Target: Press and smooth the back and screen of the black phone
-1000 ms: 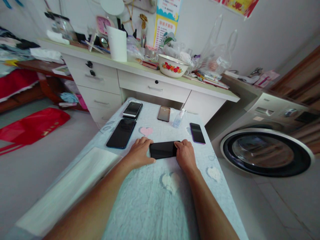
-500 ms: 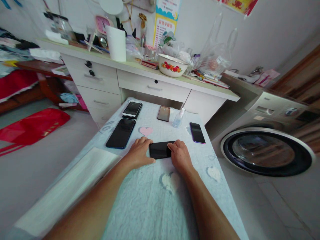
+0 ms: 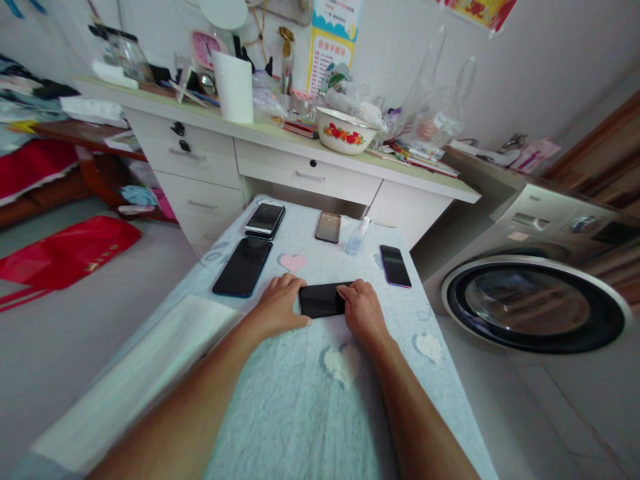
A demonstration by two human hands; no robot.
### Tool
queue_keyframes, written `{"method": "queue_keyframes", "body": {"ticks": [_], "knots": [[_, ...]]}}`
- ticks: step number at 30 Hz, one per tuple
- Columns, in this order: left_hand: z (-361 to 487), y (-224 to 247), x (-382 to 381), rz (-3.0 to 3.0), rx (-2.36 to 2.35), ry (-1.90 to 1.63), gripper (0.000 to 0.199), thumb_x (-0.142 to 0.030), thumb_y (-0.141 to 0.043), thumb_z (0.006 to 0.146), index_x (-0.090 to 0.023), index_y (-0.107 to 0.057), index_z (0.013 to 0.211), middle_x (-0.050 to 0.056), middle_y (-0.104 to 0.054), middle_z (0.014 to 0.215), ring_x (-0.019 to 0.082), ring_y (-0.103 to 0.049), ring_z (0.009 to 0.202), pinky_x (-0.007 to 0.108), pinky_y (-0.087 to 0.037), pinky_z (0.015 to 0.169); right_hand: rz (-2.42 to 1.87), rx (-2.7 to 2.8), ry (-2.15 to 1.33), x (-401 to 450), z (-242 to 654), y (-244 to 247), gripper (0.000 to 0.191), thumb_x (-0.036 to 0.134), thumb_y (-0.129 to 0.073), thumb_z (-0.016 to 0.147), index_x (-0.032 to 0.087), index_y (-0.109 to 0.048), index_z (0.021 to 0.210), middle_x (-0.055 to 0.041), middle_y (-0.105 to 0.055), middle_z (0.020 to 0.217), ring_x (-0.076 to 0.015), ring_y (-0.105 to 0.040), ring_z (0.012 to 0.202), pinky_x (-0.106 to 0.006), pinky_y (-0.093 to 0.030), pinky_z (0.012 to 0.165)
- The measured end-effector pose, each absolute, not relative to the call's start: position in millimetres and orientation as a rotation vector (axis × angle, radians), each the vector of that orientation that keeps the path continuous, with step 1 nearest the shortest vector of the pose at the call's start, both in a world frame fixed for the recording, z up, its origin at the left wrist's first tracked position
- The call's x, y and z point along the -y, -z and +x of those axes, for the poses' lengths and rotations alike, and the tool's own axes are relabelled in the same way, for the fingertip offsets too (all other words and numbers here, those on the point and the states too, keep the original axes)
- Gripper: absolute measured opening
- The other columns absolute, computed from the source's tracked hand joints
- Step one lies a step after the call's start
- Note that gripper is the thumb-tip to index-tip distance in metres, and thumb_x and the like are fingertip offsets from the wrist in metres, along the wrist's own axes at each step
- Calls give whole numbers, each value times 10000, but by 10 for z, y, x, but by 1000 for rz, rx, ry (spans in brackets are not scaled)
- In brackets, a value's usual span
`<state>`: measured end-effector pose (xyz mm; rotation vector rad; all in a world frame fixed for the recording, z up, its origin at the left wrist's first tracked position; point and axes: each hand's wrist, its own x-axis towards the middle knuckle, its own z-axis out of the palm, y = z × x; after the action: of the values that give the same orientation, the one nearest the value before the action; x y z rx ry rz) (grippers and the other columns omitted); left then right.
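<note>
A black smartphone point(image 3: 321, 301) lies sideways on the cloth-covered table point(image 3: 300, 407) between my hands. My left hand point(image 3: 280, 303) grips its left end, thumb at the near edge and fingers at the far edge. Over the right end, my right hand point(image 3: 364, 308) is closed, with the thumb on the dark screen; whether its hidden fingers pinch anything else I cannot see. To the left lies a larger dark phone point(image 3: 243, 267), and behind that a small stack of phones point(image 3: 265, 219). A phone case point(image 3: 328, 227), a clear spray bottle point(image 3: 357, 237) and a purple-edged phone point(image 3: 395, 265) lie beyond and to the right.
A pale folded sheet point(image 3: 135, 383) runs along the table's left side. Behind stands a white desk point(image 3: 280, 160) bearing a flowered bowl point(image 3: 346, 131), a white cylinder point(image 3: 233, 88) and plastic bags. A washing machine point(image 3: 535, 267) stands at right. A red bag point(image 3: 70, 250) lies on the floor.
My right hand has slid very slightly rightward along the phone. My left hand and the other things keep their places.
</note>
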<state>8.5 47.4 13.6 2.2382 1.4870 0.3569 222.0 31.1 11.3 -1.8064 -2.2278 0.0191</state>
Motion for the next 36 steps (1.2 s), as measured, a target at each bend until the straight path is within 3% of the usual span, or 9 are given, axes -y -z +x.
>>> {"method": "queue_keyframes", "body": {"ticks": [20, 36], "knots": [[81, -149, -467, 2237, -1484, -355, 655, -397, -702, 603, -215, -484, 1194, 87, -487, 1209, 298, -456, 1128, 385, -381, 976, -2002, 2126, 103, -333, 2381, -123, 310, 159, -422, 926, 227, -694, 1060, -82, -552, 880, -197, -463, 864, -279, -306, 776], [84, -135, -475, 2238, -1490, -350, 642, -404, -701, 603, -228, -489, 1182, 79, -489, 1189, 295, -459, 1119, 385, -390, 967, -1840, 2270, 15, -306, 2135, -122, 304, 115, -437, 890, 229, -676, 1039, -72, -556, 937, -192, -445, 876, -279, -307, 800]]}}
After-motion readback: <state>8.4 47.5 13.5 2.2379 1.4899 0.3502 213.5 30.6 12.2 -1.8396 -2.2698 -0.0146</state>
